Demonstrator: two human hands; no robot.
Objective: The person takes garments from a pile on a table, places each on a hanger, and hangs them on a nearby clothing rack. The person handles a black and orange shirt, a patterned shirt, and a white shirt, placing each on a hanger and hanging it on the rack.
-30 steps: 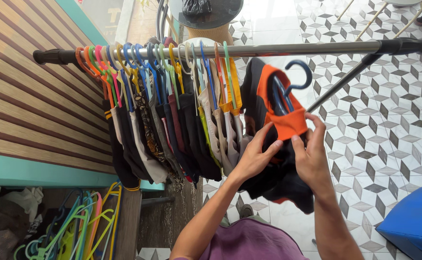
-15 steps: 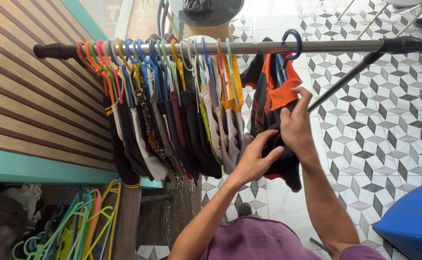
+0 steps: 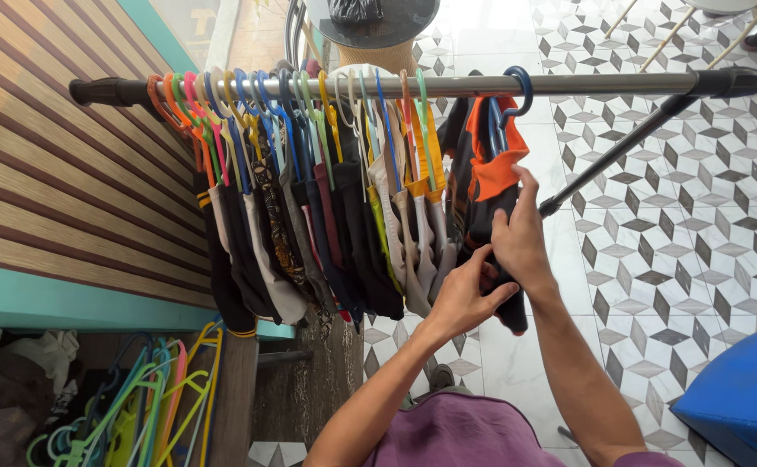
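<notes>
Blue hanger (image 3: pixel 517 86) hooked on the rail (image 3: pixel 586 83), my left hand (image 3: pixel 465 298) and right hand (image 3: pixel 521 238) pinching the black-and-orange garment (image 3: pixel 486 186), straightening left.

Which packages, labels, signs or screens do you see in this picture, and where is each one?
Black plastic bag: on the round dark table top at the top edge, behind the rail; crumpled, glossy.
Pane with large pale lettering: top left, beside the teal frame; only a part shows.
No screens or labels show.

Left hand (image 3: pixel 463 298) and right hand (image 3: pixel 519 238) raised, fingers curled, touching.
</notes>
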